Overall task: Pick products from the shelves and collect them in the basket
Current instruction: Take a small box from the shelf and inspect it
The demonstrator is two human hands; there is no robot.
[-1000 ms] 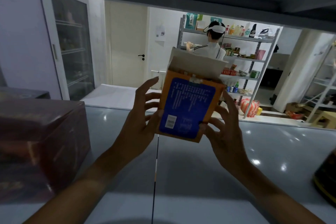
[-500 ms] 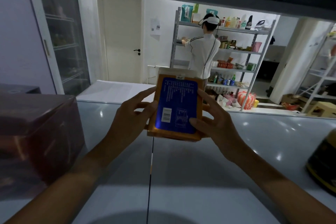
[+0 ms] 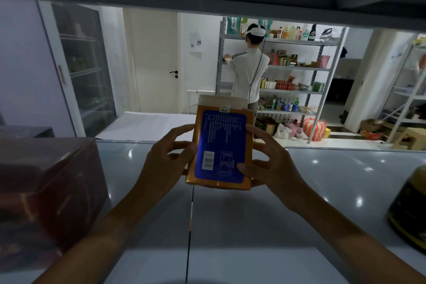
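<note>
You are gripping the orange cardboard box with the blue label in both hands, left hand and right hand, its flap now lowered, ready for a basket.

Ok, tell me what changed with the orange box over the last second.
The orange box came down from a tilt to upright, and its raised top flap folded down. Both hands, left and right, kept gripping its sides. The dark red box stayed put.

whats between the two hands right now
In the head view, the orange box with the blue label sits between the left hand and the right hand, gripped on both sides above the grey shelf.
</note>
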